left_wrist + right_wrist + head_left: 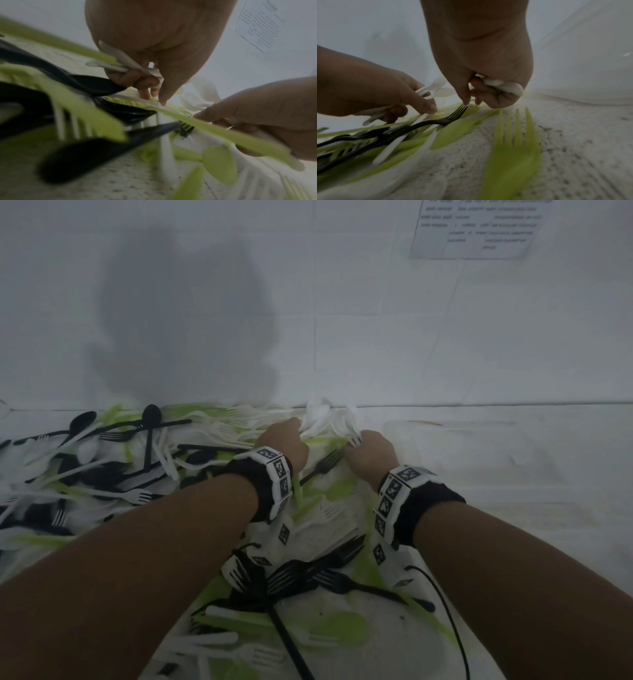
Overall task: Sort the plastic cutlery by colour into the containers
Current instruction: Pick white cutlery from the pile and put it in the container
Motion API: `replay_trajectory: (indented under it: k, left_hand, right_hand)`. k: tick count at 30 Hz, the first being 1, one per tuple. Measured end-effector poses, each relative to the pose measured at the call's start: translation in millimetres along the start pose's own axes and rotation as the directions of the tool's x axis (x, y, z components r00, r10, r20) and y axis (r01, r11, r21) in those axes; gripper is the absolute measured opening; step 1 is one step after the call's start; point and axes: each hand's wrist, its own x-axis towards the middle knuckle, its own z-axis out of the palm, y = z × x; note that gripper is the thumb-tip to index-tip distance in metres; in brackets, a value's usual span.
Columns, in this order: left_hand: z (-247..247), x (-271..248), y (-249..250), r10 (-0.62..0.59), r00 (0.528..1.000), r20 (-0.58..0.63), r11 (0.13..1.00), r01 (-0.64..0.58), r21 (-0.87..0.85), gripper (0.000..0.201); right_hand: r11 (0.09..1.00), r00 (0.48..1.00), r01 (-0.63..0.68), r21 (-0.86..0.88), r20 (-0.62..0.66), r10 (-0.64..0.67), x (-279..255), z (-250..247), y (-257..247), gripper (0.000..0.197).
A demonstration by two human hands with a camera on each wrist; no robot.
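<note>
At the far edge of the heap, close to the wall, white cutlery [320, 414] is bunched in both fists: several white handles are clamped under the curled fingers [135, 79] of the left hand [286, 440], and a white bundle [503, 85] is wrapped by the right hand [371, 455], whose thumb and forefinger are lowered to the pile. Just beneath these fingertips a black fork [436, 121] is laid over green pieces [457, 131], its tines touching the right thumb. A mixed spill of black, white and green cutlery [102, 467] is spread to the left and toward the body. A clear container [455, 446] is faintly made out to the right, apparently empty. With both grips already crowded, a handle could be shed when another is pinched; a green or black piece could be dragged up with the white and sorted wrongly.
</note>
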Motion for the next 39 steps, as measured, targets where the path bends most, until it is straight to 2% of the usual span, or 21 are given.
replay_trajectory:
  k: [3, 6, 10, 14, 18, 23, 26, 28, 30, 32, 34, 35, 36, 38, 39]
  left_hand:
    - [-7.2, -6.7, -7.1, -0.023, 0.999, -0.025, 0.998, 0.021, -0.062, 0.023]
    - [-14.8, -11.1, -15.3, -0.024, 0.995, -0.1, 0.989, 0.009, -0.15, 0.024]
    - [-21.2, -8.3, -18.1, 0.075, 0.975, -0.211, 0.983, -0.108, -0.15, 0.025]
    - [-16.5, -7.6, -6.3, 0.269, 0.954, -0.134, 0.949, -0.286, -0.132, 0.022]
    - [-9.6, -12.8, 4.8, 0.344, 0.937, -0.066, 0.921, -0.35, -0.172, 0.035]
    - [-2.0, -25.1, 2.0, 0.418, 0.909, -0.012, 0.895, -0.414, -0.166, 0.051]
    - [-1.9, -26.6, -0.3, 0.401, 0.916, 0.003, 0.902, -0.394, -0.177, 0.049]
    - [-8.1, -22.8, -3.2, 0.319, 0.947, -0.041, 0.908, -0.318, -0.274, 0.04]
    - [-15.3, -16.4, -8.8, 0.235, 0.971, -0.034, 0.915, -0.233, -0.329, 0.029]
    - [-20.0, -10.7, -14.0, 0.25, 0.968, -0.03, 0.95, -0.251, -0.186, 0.015]
    - [-20.2, -7.4, -13.6, 0.351, 0.936, 0.014, 0.936, -0.351, 0.034, 0.017]
    - [-20.5, -7.7, -11.9, 0.386, 0.92, 0.072, 0.914, -0.392, 0.104, 0.011]
    - [-20.1, -7.7, -9.1, 0.417, 0.9, 0.128, 0.888, -0.433, 0.152, 0.013]
    - [-19.7, -7.5, -2.3, 0.434, 0.871, 0.231, 0.848, -0.482, 0.222, 0.041]
    - [-20.0, -6.6, 1.1, 0.434, 0.861, 0.266, 0.835, -0.495, 0.241, 0.046]
  right_hand:
    - [0.996, 1.0, 0.023, -0.084, 0.009, -0.022, 2.6, -0.5, -2.1, 0.021]
    - [0.988, 0.999, 0.048, -0.149, 0.03, -0.044, 4.4, -0.7, -4.1, 0.02]
    - [0.994, 0.999, 0.02, -0.109, 0.05, -0.014, 6.5, -1.0, -3.0, 0.029]
    - [0.999, 0.998, 0.015, -0.029, 0.059, -0.013, 1.4, -7.3, -0.9, 0.033]
    - [0.997, 0.997, -0.036, 0.07, 0.072, 0.031, -6.1, -15.4, 3.0, 0.025]
    - [0.993, 0.994, -0.049, 0.104, 0.106, 0.038, -18.4, -19.2, 5.7, 0.025]
    - [0.987, 0.993, -0.061, 0.146, 0.105, 0.046, -26.5, -22.0, 4.8, 0.026]
    - [0.978, 0.994, -0.078, 0.195, 0.095, 0.06, -30.4, -23.4, 4.2, 0.026]
    - [0.966, 0.992, -0.1, 0.237, 0.094, 0.08, -33.2, -24.8, 5.4, 0.02]
    - [0.959, 0.989, -0.124, 0.254, 0.115, 0.097, -38.1, -27.4, 5.9, 0.01]
    - [0.965, 0.984, -0.135, 0.223, 0.147, 0.104, -42.2, -29.2, 8.2, 0.019]
    - [0.971, 0.983, -0.13, 0.203, 0.154, 0.099, -42.9, -29.8, 9.8, 0.021]
    - [0.976, 0.985, -0.112, 0.186, 0.149, 0.084, -44.2, -30.9, 11.2, 0.018]
    - [0.983, 0.989, -0.084, 0.164, 0.138, 0.061, -46.1, -33.4, 13.8, 0.008]
    - [0.983, 0.989, -0.086, 0.162, 0.133, 0.065, -45.7, -34.3, 15.1, 0.006]
